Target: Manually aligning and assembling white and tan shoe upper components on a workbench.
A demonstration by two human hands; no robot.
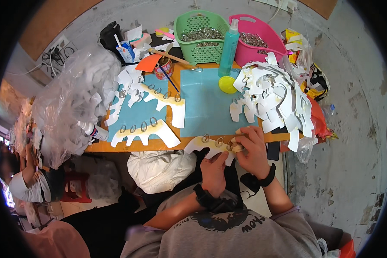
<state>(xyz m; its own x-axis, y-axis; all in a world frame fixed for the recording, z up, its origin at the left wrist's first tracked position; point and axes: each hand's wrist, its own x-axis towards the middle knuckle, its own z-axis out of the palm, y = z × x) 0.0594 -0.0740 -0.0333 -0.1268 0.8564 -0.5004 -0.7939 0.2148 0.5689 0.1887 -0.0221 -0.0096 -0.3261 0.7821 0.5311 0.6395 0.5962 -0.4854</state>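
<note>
At the table's front edge I hold a white scalloped strip (194,145) with yellowish glue-like stains. My left hand (213,174) pinches its lower edge between thumb and fingers. Metal rings, among them one oval ring (219,141), stand along its upper edge. My right hand (254,152) is closed at the strip's right end, its fingertips around a metal ring (230,145) that they partly cover. Pale wraps show on some of its fingertips. Left of my hands lies a similar strip with rings (147,134); another ringed strip (176,107) rests behind it.
A heap of white strips (273,96) covers the table's right side. Behind stand a green basket (202,53) and pink basket (255,55) of metal pieces, a teal spray bottle (229,49), a yellow lid (227,84) and a tin (164,71). A plastic bag (73,94) bulges at left.
</note>
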